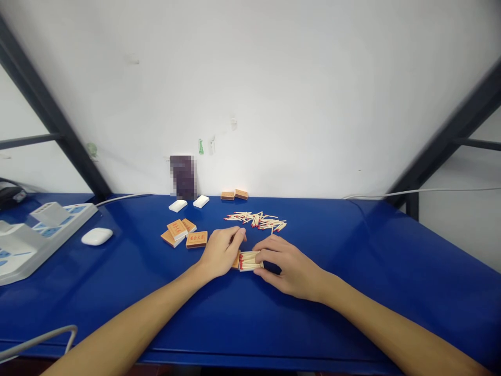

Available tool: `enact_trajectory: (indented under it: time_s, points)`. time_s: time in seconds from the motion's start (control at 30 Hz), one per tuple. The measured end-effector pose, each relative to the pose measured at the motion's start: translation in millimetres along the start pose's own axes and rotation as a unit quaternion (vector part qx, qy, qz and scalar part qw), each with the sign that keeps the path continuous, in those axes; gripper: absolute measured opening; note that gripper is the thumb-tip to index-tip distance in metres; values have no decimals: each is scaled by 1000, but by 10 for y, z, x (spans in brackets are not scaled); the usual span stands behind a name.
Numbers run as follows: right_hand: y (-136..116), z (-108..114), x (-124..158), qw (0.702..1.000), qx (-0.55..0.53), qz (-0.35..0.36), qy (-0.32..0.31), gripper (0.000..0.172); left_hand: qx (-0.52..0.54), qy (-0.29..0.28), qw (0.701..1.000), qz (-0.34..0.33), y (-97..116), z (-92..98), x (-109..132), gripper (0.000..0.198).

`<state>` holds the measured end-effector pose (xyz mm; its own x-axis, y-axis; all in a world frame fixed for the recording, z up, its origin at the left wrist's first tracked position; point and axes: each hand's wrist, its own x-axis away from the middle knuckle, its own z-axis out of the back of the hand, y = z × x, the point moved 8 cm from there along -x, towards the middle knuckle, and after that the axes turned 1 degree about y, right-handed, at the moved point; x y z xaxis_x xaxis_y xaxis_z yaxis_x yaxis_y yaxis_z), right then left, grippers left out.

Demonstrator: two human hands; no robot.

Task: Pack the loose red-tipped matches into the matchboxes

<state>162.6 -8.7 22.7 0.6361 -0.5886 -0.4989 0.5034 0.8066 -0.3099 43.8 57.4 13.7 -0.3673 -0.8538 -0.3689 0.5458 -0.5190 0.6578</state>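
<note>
A matchbox lies partly slid apart on the blue table between my hands. Its white tray (pixel 246 269) is full of red-tipped matches (pixel 247 259). Only a strip of the orange sleeve (pixel 236 261) shows beside my left hand (pixel 221 253), which is curled over it and hides the rest. The thumb and fingers of my right hand (pixel 291 267) close around the right end of the tray. Just beyond both hands is a loose pile of matches (pixel 256 220).
Left of my hands are several orange matchboxes (pixel 196 239), some stacked. Two white boxes (pixel 178 206) and two more matchboxes (pixel 227 196) sit near the wall. A white power strip (pixel 43 245) and a white earbud case (pixel 97 236) lie farther left.
</note>
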Motion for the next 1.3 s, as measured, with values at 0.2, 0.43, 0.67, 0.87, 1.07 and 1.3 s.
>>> enact_trajectory:
  time_s: [0.2, 0.43, 0.67, 0.87, 1.07, 1.3]
  points:
    - [44, -82, -4, 999, -13, -36, -24, 3, 46, -55, 997, -11, 70, -56, 26, 46]
    - [128, -82, 8, 997, -10, -69, -23, 4, 70, -71, 995, -30, 98, -67, 31, 42]
    - [124, -227, -18, 992, -64, -100, -32, 11, 111, -42, 993, -7, 92, -67, 33, 38]
    - [63, -296, -22, 977, -171, -128, 0, 51, 237, 56, 969, 34, 177, 20, 113, 37]
    - [25, -259, -22, 986, -127, -107, -7, 36, 204, 52, 978, 2, 218, 20, 139, 36]
    - [106, -219, -53, 988, -70, -134, -16, 27, -90, 59, 975, -194, 331, 321, 76, 34]
